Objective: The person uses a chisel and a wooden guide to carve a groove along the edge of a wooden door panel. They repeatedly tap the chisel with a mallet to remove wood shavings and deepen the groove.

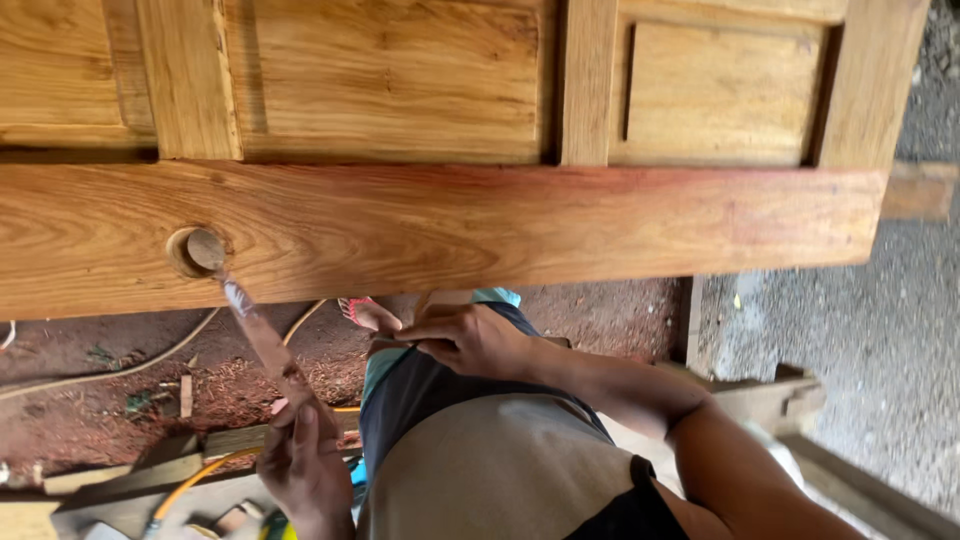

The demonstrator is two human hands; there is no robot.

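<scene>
Door (450, 230) edge hides what right hand (470, 340) fingers pinch.

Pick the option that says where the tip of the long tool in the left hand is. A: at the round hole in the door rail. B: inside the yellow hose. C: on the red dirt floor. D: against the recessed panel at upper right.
A: the tool, held by the left hand, runs up to the round hole in the door's wide rail.
</scene>
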